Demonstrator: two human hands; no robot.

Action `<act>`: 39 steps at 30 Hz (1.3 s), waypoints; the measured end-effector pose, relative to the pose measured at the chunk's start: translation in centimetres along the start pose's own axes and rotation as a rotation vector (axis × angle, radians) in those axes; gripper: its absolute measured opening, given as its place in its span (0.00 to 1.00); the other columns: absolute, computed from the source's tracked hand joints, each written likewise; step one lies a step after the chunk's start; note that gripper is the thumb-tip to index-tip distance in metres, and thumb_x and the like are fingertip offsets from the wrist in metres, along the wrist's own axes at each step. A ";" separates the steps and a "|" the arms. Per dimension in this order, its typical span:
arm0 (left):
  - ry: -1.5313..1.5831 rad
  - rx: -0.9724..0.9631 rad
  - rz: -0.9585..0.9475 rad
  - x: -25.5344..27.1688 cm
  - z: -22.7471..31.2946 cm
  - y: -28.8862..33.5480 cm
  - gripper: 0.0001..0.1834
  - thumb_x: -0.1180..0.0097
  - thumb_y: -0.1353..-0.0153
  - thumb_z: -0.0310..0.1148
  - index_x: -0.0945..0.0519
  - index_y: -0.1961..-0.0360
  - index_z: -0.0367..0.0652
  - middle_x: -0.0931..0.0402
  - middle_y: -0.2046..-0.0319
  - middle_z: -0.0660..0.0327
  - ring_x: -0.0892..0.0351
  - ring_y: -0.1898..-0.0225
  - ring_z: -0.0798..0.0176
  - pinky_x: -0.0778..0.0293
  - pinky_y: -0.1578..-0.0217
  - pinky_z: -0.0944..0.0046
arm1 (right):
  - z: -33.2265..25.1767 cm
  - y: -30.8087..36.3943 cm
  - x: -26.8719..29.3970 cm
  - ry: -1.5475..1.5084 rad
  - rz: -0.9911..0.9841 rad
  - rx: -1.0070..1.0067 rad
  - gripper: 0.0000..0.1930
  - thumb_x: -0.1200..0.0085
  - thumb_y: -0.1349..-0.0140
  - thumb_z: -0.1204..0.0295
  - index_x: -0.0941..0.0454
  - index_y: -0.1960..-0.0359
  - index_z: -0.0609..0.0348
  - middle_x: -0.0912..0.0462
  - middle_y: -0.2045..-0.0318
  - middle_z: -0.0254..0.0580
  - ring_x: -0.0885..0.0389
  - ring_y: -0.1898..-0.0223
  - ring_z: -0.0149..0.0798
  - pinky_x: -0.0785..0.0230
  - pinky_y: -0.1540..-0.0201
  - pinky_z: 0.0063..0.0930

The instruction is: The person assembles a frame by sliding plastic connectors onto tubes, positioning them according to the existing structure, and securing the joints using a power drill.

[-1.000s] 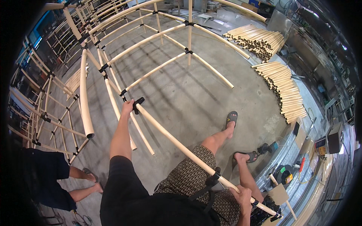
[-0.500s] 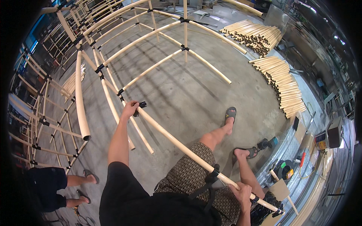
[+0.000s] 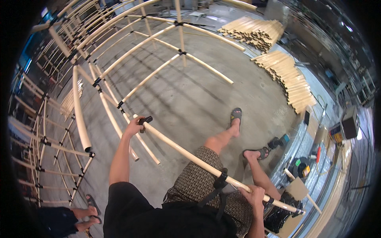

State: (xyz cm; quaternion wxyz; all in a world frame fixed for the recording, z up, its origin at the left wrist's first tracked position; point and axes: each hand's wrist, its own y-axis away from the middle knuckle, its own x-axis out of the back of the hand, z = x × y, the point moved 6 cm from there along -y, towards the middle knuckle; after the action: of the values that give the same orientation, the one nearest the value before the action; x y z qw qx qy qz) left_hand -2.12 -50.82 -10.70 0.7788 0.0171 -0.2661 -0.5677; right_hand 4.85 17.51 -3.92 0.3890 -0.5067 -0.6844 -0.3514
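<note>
A long beige pipe (image 3: 182,152) slants across in front of me, from the left of centre down to the lower right. At its far end my left hand (image 3: 134,127) is closed around a black pipe joint (image 3: 145,120). Lower down, my right hand (image 3: 253,195) wraps round the pipe, between a black clamp-like joint (image 3: 221,178) and another black fitting (image 3: 270,200). The near end bears one more black joint (image 3: 297,212). Just beyond my left hand stands a frame of beige pipes (image 3: 119,105) held by black joints; its loose pipe ends lie close to my left forearm.
Stacks of cut beige pipes (image 3: 283,77) lie at the right. Another pipe frame (image 3: 43,141) stands at the left, with a person's sandalled foot (image 3: 92,203) below it. A power tool (image 3: 278,141) and a black tape roll (image 3: 301,168) are near my feet, which stand on concrete.
The view has shifted a little, so the frames sit further left. The held pipe stays in both hands, its far end slightly lower. The other person appears lower in the left corner.
</note>
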 end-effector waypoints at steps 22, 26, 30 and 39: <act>-1.008 -0.047 0.039 -9.4 0.3 3.1 0.33 0.42 0.43 0.32 0.38 0.37 0.39 0.19 0.63 0.42 0.18 0.59 0.40 0.25 0.59 0.47 | 0.9 -1.1 -0.3 -0.075 0.079 -0.033 0.29 0.41 0.48 0.38 0.16 0.78 0.56 0.20 0.83 0.49 0.19 0.76 0.55 0.28 0.69 0.47; -1.197 -0.040 0.054 -9.1 -2.3 3.4 0.42 0.40 0.45 0.36 0.44 0.33 0.33 0.19 0.60 0.41 0.18 0.57 0.40 0.23 0.57 0.48 | 0.8 -2.0 -0.4 -0.072 0.059 0.019 0.30 0.43 0.47 0.37 0.18 0.79 0.56 0.20 0.83 0.47 0.19 0.75 0.54 0.28 0.70 0.46; -1.297 0.110 -0.010 -7.0 -5.3 2.8 0.46 0.38 0.46 0.39 0.46 0.32 0.31 0.19 0.61 0.39 0.18 0.56 0.40 0.22 0.56 0.49 | 0.1 -4.0 -0.1 -0.090 -0.032 0.057 0.30 0.45 0.44 0.38 0.19 0.79 0.56 0.20 0.81 0.48 0.20 0.76 0.55 0.29 0.70 0.46; -1.304 0.221 0.195 -5.1 -7.3 7.0 0.28 0.38 0.41 0.47 0.29 0.48 0.38 0.27 0.51 0.42 0.22 0.50 0.36 0.24 0.53 0.42 | -2.5 -12.0 1.1 -0.183 -0.011 0.271 0.21 0.43 0.41 0.48 0.16 0.69 0.56 0.18 0.78 0.47 0.19 0.73 0.51 0.30 0.70 0.41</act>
State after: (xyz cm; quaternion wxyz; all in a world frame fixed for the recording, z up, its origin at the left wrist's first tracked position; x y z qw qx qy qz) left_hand 6.13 -45.81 -16.65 0.5000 -0.2739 -0.7394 -0.3582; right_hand -6.49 12.96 -2.84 0.3881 -0.4757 -0.7608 -0.2105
